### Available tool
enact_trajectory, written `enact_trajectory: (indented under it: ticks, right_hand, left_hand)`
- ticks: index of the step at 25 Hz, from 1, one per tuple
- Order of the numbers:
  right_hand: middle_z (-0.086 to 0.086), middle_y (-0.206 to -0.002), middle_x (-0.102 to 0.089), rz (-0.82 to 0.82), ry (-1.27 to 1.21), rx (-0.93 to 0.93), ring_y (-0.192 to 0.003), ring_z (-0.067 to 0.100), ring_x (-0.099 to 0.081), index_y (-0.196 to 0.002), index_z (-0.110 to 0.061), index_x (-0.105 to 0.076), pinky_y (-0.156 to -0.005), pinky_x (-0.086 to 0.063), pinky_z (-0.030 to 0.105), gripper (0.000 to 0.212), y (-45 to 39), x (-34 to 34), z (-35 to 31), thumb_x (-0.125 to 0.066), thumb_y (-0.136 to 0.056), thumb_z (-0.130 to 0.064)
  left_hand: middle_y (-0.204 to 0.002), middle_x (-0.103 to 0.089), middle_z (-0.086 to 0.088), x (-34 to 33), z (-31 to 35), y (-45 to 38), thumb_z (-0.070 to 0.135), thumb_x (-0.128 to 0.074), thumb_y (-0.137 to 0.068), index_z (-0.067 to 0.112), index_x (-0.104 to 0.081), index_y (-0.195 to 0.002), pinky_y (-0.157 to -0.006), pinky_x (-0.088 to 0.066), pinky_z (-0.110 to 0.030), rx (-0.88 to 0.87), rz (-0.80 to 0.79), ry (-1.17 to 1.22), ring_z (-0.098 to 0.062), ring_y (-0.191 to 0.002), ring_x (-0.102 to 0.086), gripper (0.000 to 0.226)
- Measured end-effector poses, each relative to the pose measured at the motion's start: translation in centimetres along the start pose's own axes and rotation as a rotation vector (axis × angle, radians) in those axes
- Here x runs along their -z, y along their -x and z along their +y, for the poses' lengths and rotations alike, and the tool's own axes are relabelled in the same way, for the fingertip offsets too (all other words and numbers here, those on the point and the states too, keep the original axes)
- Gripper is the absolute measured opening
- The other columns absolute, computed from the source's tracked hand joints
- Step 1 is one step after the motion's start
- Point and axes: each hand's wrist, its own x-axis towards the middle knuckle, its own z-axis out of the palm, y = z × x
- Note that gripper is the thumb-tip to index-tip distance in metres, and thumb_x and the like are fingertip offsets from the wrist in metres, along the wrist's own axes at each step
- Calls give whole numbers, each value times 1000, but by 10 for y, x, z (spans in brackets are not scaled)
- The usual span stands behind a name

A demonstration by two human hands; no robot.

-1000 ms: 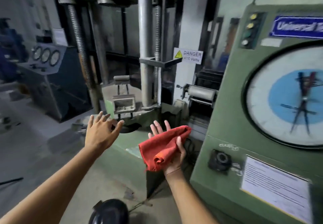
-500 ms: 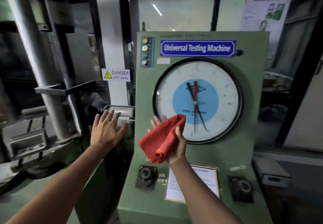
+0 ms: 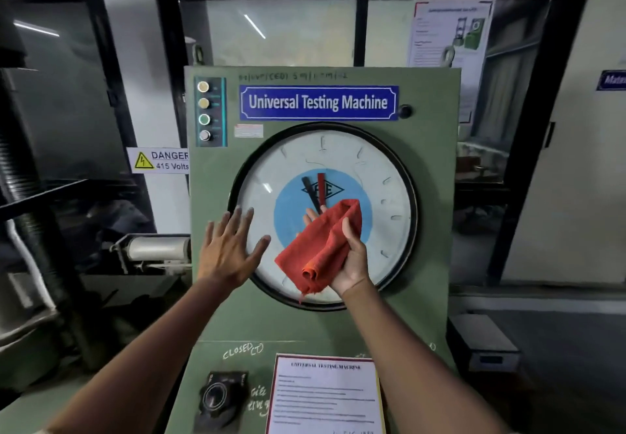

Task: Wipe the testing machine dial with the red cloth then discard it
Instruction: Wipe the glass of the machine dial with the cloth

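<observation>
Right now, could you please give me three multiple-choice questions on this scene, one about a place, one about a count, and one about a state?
1. Where is the red cloth?
A. On the floor
B. In the right hand, in front of the dial
C. Draped over the blue nameplate

2. How many round lamps stand in the column left of the nameplate?
A. Two
B. Four
C. Six

3. How is the left hand?
A. Open, fingers spread
C. Clenched in a fist
B. Holding the cloth

Answers: 1 B, the cloth lies across the right palm before the dial face. 2 B, four lamps show one above another. 3 A, its fingers are spread flat and hold nothing.
</observation>
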Motion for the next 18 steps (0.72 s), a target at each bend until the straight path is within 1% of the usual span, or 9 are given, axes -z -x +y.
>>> enact_trajectory:
  ticks: [3, 5, 6, 7, 8, 10, 12, 15, 18]
  right_hand:
    - [11, -139, -71, 249, 164, 39, -129, 28, -68, -133, -15, -71, -114, -50, 51, 61, -57, 9, -29, -66, -96, -63]
    - [6, -114, -74, 534, 362, 195, -110, 28, -71, -117, -14, -67, -92, -56, 41, 51, -100, 7, -51, -69, -96, -61]
    - [6, -110, -73, 703, 510, 311, -110, 33, -71, -116, -12, -64, -89, -54, 40, 47, -121, 10, -62, -68, -100, -56]
    - [13, -118, -73, 852, 707, 433, -118, 38, -69, -124, -8, -63, -93, -53, 41, 48, -139, 15, -73, -66, -103, -51]
    - [21, -139, -67, 968, 957, 535, -133, 41, -62, -140, -3, -59, -103, -50, 45, 57, -159, 24, -81, -64, -104, -46]
    - [22, -174, -28, 1108, 1381, 602, -160, 36, -31, -168, -6, -29, -123, -30, 51, 78, -190, 45, -86, -60, -106, -43]
    - [16, -180, -9, 1200, 1461, 561, -166, 32, -13, -172, -13, -15, -129, -18, 58, 83, -218, 60, -75, -52, -108, -50]
    - [14, -179, -15, 1247, 1506, 737, -166, 34, -13, -172, -16, -17, -130, -15, 65, 83, -254, 38, -47, -43, -108, -61]
    - [2, -179, -20, 1043, 1892, 960, -167, 26, -14, -172, -23, -20, -133, -7, 59, 77, -277, 16, -20, -32, -108, -63]
  left_hand:
    - [-181, -6, 0, -25, -2, -58, 79, -12, -92, 30, -7, -172, -135, 1, -46, -19, 20, 21, -23, -168, -4, 93]
    - [-181, -5, 0, -39, -9, -100, 79, -13, -93, 30, -7, -172, -135, 2, -46, -44, 73, 37, -24, -168, -4, 93]
    - [-181, -4, 0, -46, -14, -119, 78, -14, -94, 30, -7, -172, -135, 2, -46, -63, 108, 40, -25, -168, -5, 92]
    - [-181, -2, 1, -53, -18, -137, 78, -14, -95, 30, -6, -172, -135, 1, -47, -84, 144, 39, -25, -168, -4, 91]
    - [-181, 1, 1, -61, -22, -157, 78, -15, -96, 29, -6, -172, -135, 2, -47, -108, 171, 34, -26, -168, -3, 91]
    - [-180, 5, 2, -79, -28, -189, 76, -19, -98, 27, -5, -172, -135, 1, -48, -154, 221, 12, -25, -168, 0, 90]
    - [-181, 5, 1, -101, -38, -214, 73, -24, -100, 25, -5, -172, -135, 1, -47, -207, 291, -25, -24, -168, 4, 89]
    - [-181, -5, -2, -126, -52, -231, 69, -31, -101, 18, -8, -172, -135, 0, -48, -262, 427, -83, -24, -168, 1, 90]
    - [-181, -4, 1, -143, -61, -241, 71, -26, -101, 17, -9, -172, -135, 1, -47, -282, 501, -99, -20, -168, -4, 91]
